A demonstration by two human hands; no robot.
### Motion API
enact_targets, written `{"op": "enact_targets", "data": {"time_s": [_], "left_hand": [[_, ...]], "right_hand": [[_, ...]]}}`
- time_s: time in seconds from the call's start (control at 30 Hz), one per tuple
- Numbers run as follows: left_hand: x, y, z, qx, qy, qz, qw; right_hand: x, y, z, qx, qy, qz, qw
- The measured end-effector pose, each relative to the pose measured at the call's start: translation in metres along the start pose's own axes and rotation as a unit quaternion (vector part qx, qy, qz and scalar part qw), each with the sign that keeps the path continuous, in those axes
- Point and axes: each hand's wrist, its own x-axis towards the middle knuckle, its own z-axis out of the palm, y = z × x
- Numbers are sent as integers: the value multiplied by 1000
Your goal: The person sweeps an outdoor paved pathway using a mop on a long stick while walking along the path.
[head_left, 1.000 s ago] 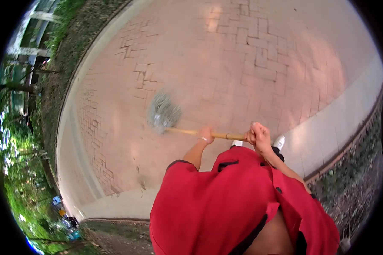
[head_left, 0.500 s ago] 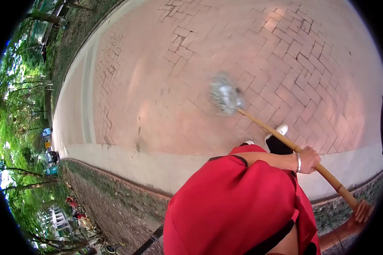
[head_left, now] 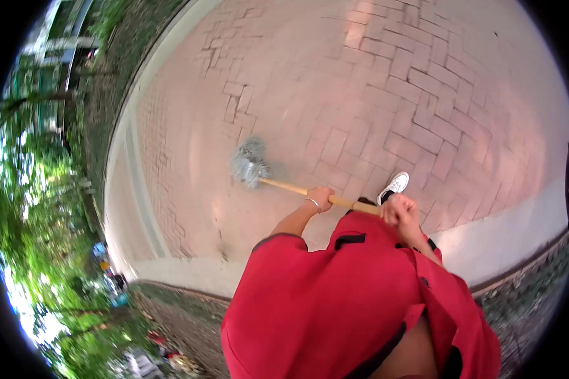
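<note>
Mid-stroke, I judge: left hand [head_left: 320,199] and right hand [head_left: 401,211] are gripping the broom [head_left: 287,186], head reaching left over paving [head_left: 335,145]. Next stroke likely needs firm grips.

Over there, the left forearm [head_left: 293,222] slants forward and inward — its left hand [head_left: 320,198] wrapped tight, knuckles up. The right hand [head_left: 399,210] sits apart from it, fingers curled like a fist — the right forearm [head_left: 423,243] angling inward too.

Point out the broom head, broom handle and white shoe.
Broom head [head_left: 251,162], head view, its middle.
Broom handle [head_left: 287,186], head view, stretch beside the head.
White shoe [head_left: 397,182], head view, top of the shoe.
</note>
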Motion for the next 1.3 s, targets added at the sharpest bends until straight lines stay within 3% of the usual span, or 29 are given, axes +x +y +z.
{"op": "enact_targets", "data": {"time_s": [0.07, 0.17, 0.2, 0.23, 0.3, 0.4, 0.5, 0.57, 0.73, 0.87, 0.93, 1.0, 1.07, 1.13, 1.17, 1.2, 1.23, 1.27, 1.3], "left_hand": [[21, 34, -45, 38, -3, -41, 998], [71, 127, -100, 54, 11, 66, 996], [87, 161, -115, 68, 56, 135, 987], [110, 191, -114, 66, 78, 163, 981], [139, 252, -121, 25, 124, 323, 938], [157, 348, -127, 0, 47, 454, 890], [162, 423, -139, 0, -17, 544, 839], [174, 457, -151, 1, -44, 580, 814], [269, 509, -129, 83, -67, 621, 776], [360, 486, -156, 68, -140, 577, 801], [361, 452, -185, 1, -71, 544, 836], [351, 414, -204, -37, -70, 528, 845], [334, 379, -222, -123, 4, 513, 849], [323, 338, -251, -120, 35, 427, 895], [337, 305, -239, -160, 68, 421, 890], [342, 278, -256, -124, 70, 402, 905], [364, 230, -233, -121, 43, 332, 935], [376, 186, -225, -64, -2, 252, 966], [386, 141, -222, 58, -26, 267, 962]], "right_hand": [[18, -33, -19, 156, -10, -69, 985], [22, -109, -73, 273, 88, -119, 951], [17, -135, -96, 267, 71, -177, 945], [6, -166, -109, 239, 120, -217, 939], [-29, -216, -133, 212, 134, -324, 912], [-100, -261, -145, 135, 160, -462, 862], [-158, -280, -115, 89, 256, -493, 827], [-171, -284, -87, 47, 422, -494, 759], [-93, -275, -87, -52, 557, -460, 690], [47, -276, -95, -11, 628, -410, 662], [59, -285, -88, -83, 564, -408, 713], [67, -306, -74, -51, 549, -399, 733], [80, -327, -68, 30, 504, -394, 768], [97, -329, -81, 48, 416, -333, 845], [116, -319, -87, 81, 446, -285, 844], [144, -300, -95, 116, 474, -235, 841], [177, -275, -106, 112, 392, -223, 885], [209, -239, -118, 150, 442, -141, 873], [235, -224, -117, 141, 370, -97, 913]]}}
